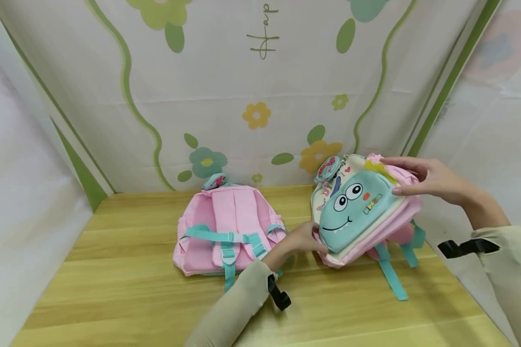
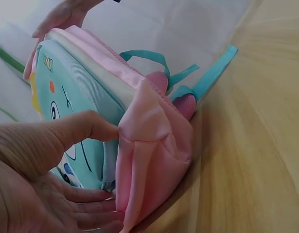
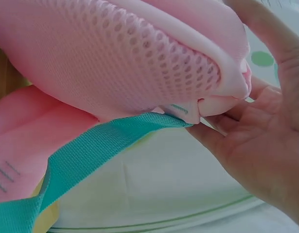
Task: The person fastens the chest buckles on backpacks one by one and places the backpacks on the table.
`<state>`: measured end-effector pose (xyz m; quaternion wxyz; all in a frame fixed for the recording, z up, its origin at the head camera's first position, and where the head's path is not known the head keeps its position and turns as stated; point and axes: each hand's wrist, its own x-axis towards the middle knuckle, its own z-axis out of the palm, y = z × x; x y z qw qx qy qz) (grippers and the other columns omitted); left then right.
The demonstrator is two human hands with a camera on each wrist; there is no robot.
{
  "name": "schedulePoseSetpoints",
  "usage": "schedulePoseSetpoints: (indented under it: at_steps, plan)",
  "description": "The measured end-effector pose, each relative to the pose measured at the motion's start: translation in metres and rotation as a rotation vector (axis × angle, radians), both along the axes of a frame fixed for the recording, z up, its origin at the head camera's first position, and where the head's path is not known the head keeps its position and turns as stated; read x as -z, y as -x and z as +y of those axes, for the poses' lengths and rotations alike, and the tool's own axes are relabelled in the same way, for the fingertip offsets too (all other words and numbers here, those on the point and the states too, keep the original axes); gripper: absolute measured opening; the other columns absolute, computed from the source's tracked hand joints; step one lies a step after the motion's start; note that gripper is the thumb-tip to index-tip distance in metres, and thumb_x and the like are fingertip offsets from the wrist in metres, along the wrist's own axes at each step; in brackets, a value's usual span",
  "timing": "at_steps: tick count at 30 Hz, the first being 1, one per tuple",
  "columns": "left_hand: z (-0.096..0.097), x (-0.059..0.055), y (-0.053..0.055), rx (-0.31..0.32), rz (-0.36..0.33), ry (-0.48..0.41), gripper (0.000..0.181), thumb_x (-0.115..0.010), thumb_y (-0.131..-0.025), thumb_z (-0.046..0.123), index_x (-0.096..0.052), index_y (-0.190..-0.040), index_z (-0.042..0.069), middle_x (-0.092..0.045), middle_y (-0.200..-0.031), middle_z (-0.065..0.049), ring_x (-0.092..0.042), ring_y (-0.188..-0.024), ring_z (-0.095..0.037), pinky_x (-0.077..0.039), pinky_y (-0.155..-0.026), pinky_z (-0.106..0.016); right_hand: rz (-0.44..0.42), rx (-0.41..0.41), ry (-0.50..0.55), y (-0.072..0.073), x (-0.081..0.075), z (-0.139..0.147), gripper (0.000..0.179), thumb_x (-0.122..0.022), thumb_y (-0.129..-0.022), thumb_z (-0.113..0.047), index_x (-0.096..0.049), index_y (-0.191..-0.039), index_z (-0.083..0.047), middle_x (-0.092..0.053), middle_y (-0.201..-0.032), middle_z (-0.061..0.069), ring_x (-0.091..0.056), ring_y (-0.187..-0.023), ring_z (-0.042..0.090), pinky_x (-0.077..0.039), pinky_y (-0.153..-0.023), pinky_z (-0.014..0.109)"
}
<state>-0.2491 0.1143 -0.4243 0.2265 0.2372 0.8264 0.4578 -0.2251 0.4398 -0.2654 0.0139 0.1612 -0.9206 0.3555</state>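
Note:
A pink and cream backpack (image 1: 384, 212) with a teal cartoon-face pocket (image 1: 357, 207) leans tilted at the table's right side, face toward me. My left hand (image 1: 303, 238) holds its lower left corner; in the left wrist view the thumb (image 2: 98, 125) meets the pink side pocket (image 2: 161, 170) while the fingers lie below. At the upper right, my right hand (image 1: 440, 183) grips the bag's edge between thumb and fingers. The right wrist view shows the mesh back (image 3: 125, 63) and a teal strap (image 3: 100, 143) hanging near that hand.
A second pink backpack (image 1: 238, 207) lies to the left, its straps and back panel facing up. Both bags are on a wooden table (image 1: 126, 284). Behind stands a white flower-printed curtain (image 1: 260, 149), and more white cloth hangs at both sides.

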Motion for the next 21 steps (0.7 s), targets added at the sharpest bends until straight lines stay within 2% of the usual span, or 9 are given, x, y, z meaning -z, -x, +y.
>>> schedulePoseSetpoints:
  at_steps: [2, 6, 10, 16, 21]
  plan:
    - [-0.002, -0.003, 0.001, 0.001, -0.030, 0.009, 0.064, -0.088, -0.073, 0.015, -0.058, -0.127, 0.002, -0.063, -0.112, -0.006, -0.054, -0.094, -0.011, -0.048, -0.084, -0.023, -0.001, -0.005, -0.029, 0.002, -0.003, -0.004, 0.074, -0.083, -0.083, -0.009, -0.053, -0.149, -0.023, -0.062, -0.130, -0.015, -0.058, -0.104, 0.006, -0.050, -0.081, 0.015]
    - [-0.006, -0.011, 0.003, 0.032, -0.061, 0.042, 0.059, -0.089, -0.074, 0.018, -0.059, -0.123, 0.003, -0.061, -0.110, -0.005, -0.052, -0.094, -0.012, -0.046, -0.083, -0.023, -0.010, -0.035, -0.053, 0.005, -0.009, -0.013, 0.082, -0.087, -0.079, -0.009, -0.051, -0.150, -0.025, -0.055, -0.137, -0.020, -0.055, -0.109, 0.003, -0.050, -0.082, 0.013]
    - [-0.010, -0.015, 0.003, 0.051, -0.077, 0.029, 0.056, -0.092, -0.073, 0.019, -0.061, -0.118, 0.004, -0.062, -0.106, -0.003, -0.052, -0.092, -0.010, -0.045, -0.081, -0.021, -0.021, -0.076, -0.046, 0.008, -0.015, -0.025, 0.090, -0.089, -0.076, -0.007, -0.048, -0.153, -0.026, -0.050, -0.144, -0.021, -0.055, -0.111, 0.001, -0.052, -0.082, 0.014]
    - [-0.008, -0.011, -0.004, 0.034, -0.069, -0.017, 0.061, -0.094, -0.071, 0.018, -0.061, -0.121, 0.007, -0.065, -0.110, -0.002, -0.056, -0.096, -0.009, -0.048, -0.088, -0.021, -0.032, -0.146, -0.089, 0.007, -0.025, -0.042, 0.103, -0.092, -0.072, -0.009, -0.039, -0.157, -0.030, -0.052, -0.145, -0.006, -0.059, -0.109, 0.004, -0.054, -0.082, 0.019]
    - [-0.005, -0.006, -0.012, 0.001, -0.057, -0.049, 0.062, -0.094, -0.069, 0.019, -0.062, -0.121, 0.009, -0.066, -0.111, 0.000, -0.060, -0.100, -0.011, -0.049, -0.086, -0.020, -0.026, -0.194, -0.148, 0.010, -0.032, -0.060, 0.106, -0.094, -0.072, -0.015, -0.035, -0.159, -0.031, -0.053, -0.145, 0.005, -0.058, -0.107, 0.005, -0.053, -0.081, 0.021]
